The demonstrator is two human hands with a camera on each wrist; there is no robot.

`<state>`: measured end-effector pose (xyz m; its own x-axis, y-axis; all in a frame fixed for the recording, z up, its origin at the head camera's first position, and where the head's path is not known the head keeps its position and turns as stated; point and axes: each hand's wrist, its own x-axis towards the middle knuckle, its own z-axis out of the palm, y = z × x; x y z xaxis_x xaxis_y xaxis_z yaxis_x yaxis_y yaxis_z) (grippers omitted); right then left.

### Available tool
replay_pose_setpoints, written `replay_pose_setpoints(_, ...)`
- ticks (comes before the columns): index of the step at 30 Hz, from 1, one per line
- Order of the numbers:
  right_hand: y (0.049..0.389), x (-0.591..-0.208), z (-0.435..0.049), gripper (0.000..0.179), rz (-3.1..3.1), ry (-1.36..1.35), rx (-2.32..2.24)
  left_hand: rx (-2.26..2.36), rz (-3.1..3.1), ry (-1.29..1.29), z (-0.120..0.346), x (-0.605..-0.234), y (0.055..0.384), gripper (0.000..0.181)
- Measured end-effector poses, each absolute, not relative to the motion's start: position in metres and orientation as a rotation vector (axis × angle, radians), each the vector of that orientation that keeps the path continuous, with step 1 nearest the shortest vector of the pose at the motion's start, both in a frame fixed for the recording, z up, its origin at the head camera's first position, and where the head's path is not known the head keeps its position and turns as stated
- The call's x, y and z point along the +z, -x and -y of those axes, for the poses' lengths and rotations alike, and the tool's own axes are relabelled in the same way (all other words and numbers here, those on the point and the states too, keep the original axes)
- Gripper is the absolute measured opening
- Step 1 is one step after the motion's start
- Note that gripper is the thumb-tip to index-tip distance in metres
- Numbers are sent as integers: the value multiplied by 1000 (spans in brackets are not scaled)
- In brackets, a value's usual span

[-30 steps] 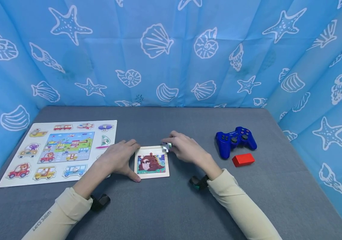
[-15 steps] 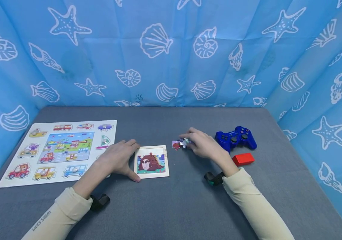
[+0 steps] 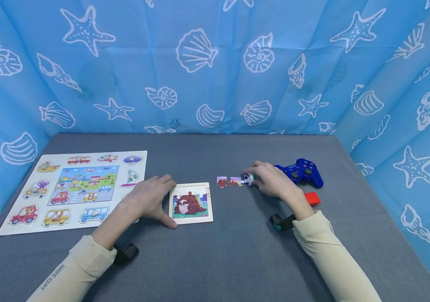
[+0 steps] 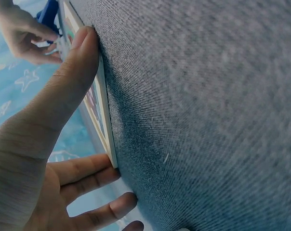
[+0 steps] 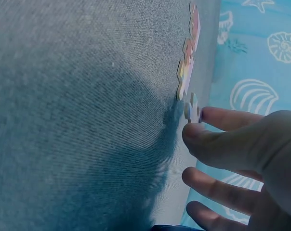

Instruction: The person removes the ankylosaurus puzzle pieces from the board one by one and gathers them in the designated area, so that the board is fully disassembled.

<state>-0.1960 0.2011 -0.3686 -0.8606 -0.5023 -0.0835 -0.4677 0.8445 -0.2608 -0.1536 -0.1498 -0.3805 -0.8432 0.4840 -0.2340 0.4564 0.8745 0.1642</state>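
Observation:
My left hand [image 3: 148,197] holds the left side of a small wooden puzzle tray [image 3: 192,221], thumb at the near corner and fingers at the far one. Inside the tray, joined pieces form a brown spiky figure; bare wood shows along the top. To the right, two jigsaw pieces, one red and pink [image 3: 221,182] and one orange and purple [image 3: 236,181], lie in a row. My right hand [image 3: 271,179] pinches a pale jigsaw piece [image 5: 194,109] between thumb and index finger, at the right end of that row.
A large white vehicle puzzle board [image 3: 75,216] lies left, partly behind my left hand. A blue game controller [image 3: 305,173] and a red block [image 3: 312,199] lie beyond and beside my right hand. A blue shell-patterned curtain [image 3: 215,84] borders the grey table.
My right hand has moved right, away from the tray's top right corner, with the pale piece. The two pieces in the row have come into sight. My left hand stays on the tray.

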Motion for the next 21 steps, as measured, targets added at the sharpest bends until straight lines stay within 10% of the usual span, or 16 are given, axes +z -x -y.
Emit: replay_pose_setpoints(21,198,-374,-196,36,-2826,762,-285,144,-2785,-706,150,-381,153,114)
